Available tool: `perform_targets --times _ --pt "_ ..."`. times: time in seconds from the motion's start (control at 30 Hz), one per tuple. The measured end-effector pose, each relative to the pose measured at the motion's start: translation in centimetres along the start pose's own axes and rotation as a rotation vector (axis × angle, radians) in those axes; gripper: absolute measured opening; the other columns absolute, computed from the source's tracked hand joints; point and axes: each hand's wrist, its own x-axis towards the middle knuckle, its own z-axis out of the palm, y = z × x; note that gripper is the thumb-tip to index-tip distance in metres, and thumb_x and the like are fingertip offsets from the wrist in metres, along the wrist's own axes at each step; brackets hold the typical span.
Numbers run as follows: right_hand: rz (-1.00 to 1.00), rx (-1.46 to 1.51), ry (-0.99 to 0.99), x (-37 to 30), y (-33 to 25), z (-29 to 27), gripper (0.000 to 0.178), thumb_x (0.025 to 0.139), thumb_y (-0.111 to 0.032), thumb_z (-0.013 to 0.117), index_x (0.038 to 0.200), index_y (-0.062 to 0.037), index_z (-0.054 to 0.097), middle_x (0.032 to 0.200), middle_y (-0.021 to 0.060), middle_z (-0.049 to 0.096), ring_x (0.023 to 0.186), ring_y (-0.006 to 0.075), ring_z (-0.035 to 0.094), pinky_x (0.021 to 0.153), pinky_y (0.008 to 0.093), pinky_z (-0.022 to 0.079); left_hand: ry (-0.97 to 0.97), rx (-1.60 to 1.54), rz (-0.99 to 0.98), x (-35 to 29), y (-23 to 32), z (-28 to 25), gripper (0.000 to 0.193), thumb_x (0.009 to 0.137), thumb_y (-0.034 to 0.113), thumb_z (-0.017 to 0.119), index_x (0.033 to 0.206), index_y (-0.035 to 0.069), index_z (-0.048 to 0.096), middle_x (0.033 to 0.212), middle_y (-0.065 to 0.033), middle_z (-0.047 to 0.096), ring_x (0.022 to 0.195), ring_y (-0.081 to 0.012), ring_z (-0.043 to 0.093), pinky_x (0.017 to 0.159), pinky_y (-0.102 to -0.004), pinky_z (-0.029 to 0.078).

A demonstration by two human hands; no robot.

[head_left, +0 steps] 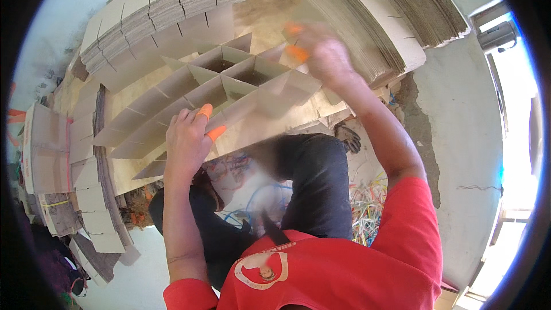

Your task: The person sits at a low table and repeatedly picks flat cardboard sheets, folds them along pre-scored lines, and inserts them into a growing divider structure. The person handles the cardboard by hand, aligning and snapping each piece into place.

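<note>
A partly assembled cardboard divider grid (198, 89) of interlocked grey-brown slotted strips lies on the light wooden tabletop in front of me. My left hand (188, 138) is at its near side, with orange covers on thumb and forefinger. Its fingers close over the edge of a near strip, thumb on my side. Beyond the grid's right end, my right hand (324, 54) is smeared by motion. Two orange-covered fingertips on it point left, apart from each other. Whether a strip is between them I cannot make out. Blurred cardboard shows below this hand.
Stacks of slotted cardboard strips stand at the far left (166, 8) and far right (373, 28) of the wooden table (252, 8). More strips (94, 195) hang along the left edge. Below are my knees, a dark glove (348, 138) and tangled coloured straps (367, 212).
</note>
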Motion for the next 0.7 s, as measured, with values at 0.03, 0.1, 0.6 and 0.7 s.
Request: perform_targets --times 0.03,0.1,0.6,0.7 --pt "0.142 -0.149 0.045 -1.3 1.9 -1.2 0.044 0.085 -0.025 0.068 0.124 -0.0097 0.057 0.107 0.0102 0.062 0.099 0.0314 0.060 0.076 0.0434 0.051 -0.001 0.010 -0.001 -0.2 0.1 0.2 0.044 0.073 0.025 0.079 0.107 0.001 0.066 0.088 -0.0119 0.067 0.085 -0.0277 0.059 0.075 -0.0398 0.046" --pt "0.369 -0.479 0.019 -5.5 5.4 -1.4 0.055 0.081 -0.029 0.073 0.129 -0.0106 0.053 0.102 0.0098 0.061 0.093 0.0316 0.059 0.075 0.0427 0.050 0.032 0.009 0.002 0.1 0.4 0.2 0.043 0.074 0.024 0.078 0.108 0.001 0.066 0.090 -0.0118 0.068 0.086 -0.0278 0.059 0.077 -0.0396 0.046" --pt "0.629 -0.059 0.220 -6.0 7.0 -6.0 0.024 0.087 -0.016 0.069 0.108 -0.0082 0.057 0.106 0.0187 0.066 0.093 0.0338 0.066 0.072 0.0386 0.053 0.383 0.041 -0.054 -3.3 -0.2 -0.7 0.037 0.071 0.012 0.082 0.104 0.002 0.069 0.097 -0.0114 0.070 0.088 -0.0276 0.062 0.076 -0.0374 0.049" --pt "0.381 0.250 0.393 -1.9 1.0 -9.9 0.034 0.086 -0.004 0.069 0.119 -0.0061 0.060 0.114 0.0177 0.067 0.096 0.0207 0.067 0.071 0.0316 0.053 0.349 0.061 -0.022 -3.5 -0.5 -0.3 0.033 0.070 0.010 0.082 0.100 0.002 0.070 0.093 -0.0115 0.070 0.084 -0.0278 0.062 0.072 -0.0363 0.049"
